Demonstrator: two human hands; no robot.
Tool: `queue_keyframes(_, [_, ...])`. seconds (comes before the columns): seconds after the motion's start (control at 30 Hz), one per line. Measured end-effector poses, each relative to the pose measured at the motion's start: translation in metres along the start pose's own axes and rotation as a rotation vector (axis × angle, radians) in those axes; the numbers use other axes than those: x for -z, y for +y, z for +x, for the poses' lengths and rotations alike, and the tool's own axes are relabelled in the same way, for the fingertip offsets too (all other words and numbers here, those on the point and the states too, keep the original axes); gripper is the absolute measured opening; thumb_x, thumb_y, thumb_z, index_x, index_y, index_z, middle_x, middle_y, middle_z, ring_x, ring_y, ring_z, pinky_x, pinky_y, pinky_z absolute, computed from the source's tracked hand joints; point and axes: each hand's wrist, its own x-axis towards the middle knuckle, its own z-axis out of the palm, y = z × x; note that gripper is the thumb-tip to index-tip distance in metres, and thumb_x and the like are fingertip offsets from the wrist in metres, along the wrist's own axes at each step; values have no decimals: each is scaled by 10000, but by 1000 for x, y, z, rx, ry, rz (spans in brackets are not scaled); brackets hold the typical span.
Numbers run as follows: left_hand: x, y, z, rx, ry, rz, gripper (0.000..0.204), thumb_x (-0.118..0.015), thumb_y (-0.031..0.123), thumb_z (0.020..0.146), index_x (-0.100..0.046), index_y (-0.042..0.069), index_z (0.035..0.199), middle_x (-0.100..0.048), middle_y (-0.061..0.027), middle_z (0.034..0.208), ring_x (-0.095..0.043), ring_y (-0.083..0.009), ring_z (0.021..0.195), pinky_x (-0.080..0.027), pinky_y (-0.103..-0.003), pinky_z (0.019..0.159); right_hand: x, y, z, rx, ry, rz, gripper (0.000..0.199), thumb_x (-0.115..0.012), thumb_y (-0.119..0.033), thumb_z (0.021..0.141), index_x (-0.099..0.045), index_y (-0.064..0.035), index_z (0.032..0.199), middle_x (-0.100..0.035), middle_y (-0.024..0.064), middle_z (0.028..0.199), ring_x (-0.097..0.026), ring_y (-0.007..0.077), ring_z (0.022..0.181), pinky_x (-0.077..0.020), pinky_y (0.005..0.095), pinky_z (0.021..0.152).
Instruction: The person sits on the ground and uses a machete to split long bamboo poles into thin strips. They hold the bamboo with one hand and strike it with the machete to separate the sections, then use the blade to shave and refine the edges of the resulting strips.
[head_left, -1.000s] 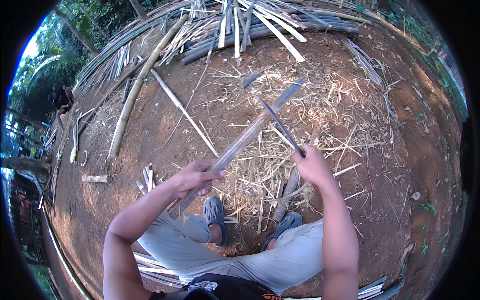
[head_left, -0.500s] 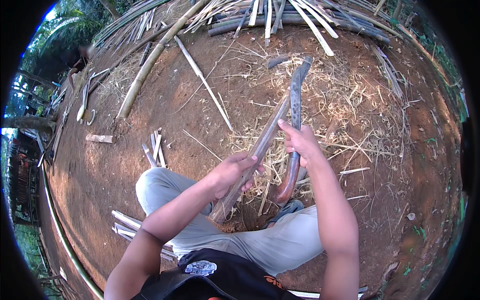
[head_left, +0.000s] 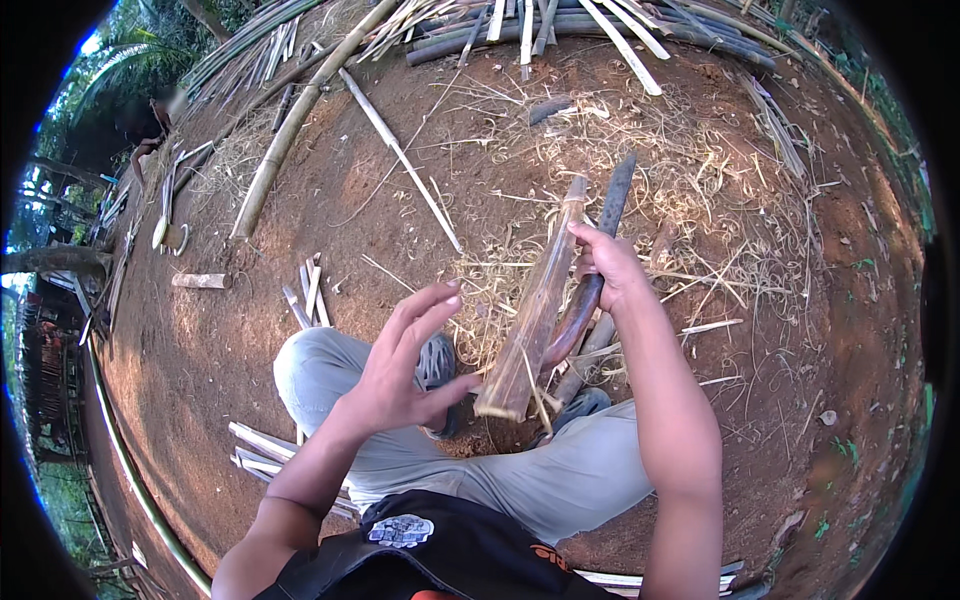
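My right hand [head_left: 612, 264] is closed around a machete [head_left: 617, 192] with a dark blade and a curved brown wooden handle. The blade points away from me. Alongside it, a split piece of brown bamboo [head_left: 532, 315] slants from near my feet up to my right thumb, which presses against it. My left hand [head_left: 402, 358] is off the bamboo, fingers spread, just left of its near end. A rounded wooden length [head_left: 588, 358] lies below the machete handle, partly hidden by it.
Curly bamboo shavings [head_left: 690, 200] cover the ground ahead. Split bamboo strips [head_left: 625, 45] and dark poles [head_left: 600, 45] are piled at the far side. A long pole [head_left: 290, 150] lies far left, with a short cut piece [head_left: 201, 281] nearer. More strips [head_left: 262, 445] lie beside my left leg.
My left hand has let go of the bamboo piece and opened, moving left. The bamboo has shifted and turned, now kept up at my right hand. The machete blade has turned and come nearer.
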Motion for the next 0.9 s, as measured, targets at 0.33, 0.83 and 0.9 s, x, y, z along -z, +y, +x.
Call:
queue_keyframes(0.33, [22, 32, 70, -236, 405, -40, 348, -782, 39, 765, -667, -20, 1088, -699, -142, 992, -699, -254, 883, -564, -329, 737, -22, 27, 18, -128, -123, -19, 194, -703, -197, 873, -575, -52, 882, -500, 14, 712, -345, 67, 454, -324, 240, 401])
queue_keyframes(0.83, [37, 43, 78, -276, 831, 213, 223, -768, -8, 732, -650, -36, 919, -640, -96, 748, -646, -148, 622, -525, -254, 536, -25, 0, -59, 25, -157, -367, 331, -457, -263, 1022, -576, 38, 1088, -384, -56, 612, -350, 47, 466, -300, 222, 413])
queue_keyframes(0.9, [42, 47, 80, -267, 808, 208, 215, -761, -9, 742, -651, -36, 925, -642, -99, 755, -648, -151, 626, -525, -255, 534, -22, -9, -76, 122, -127, -432, 342, -458, -274, 1026, -575, 27, 1141, -393, -58, 617, -362, 43, 475, -301, 219, 425])
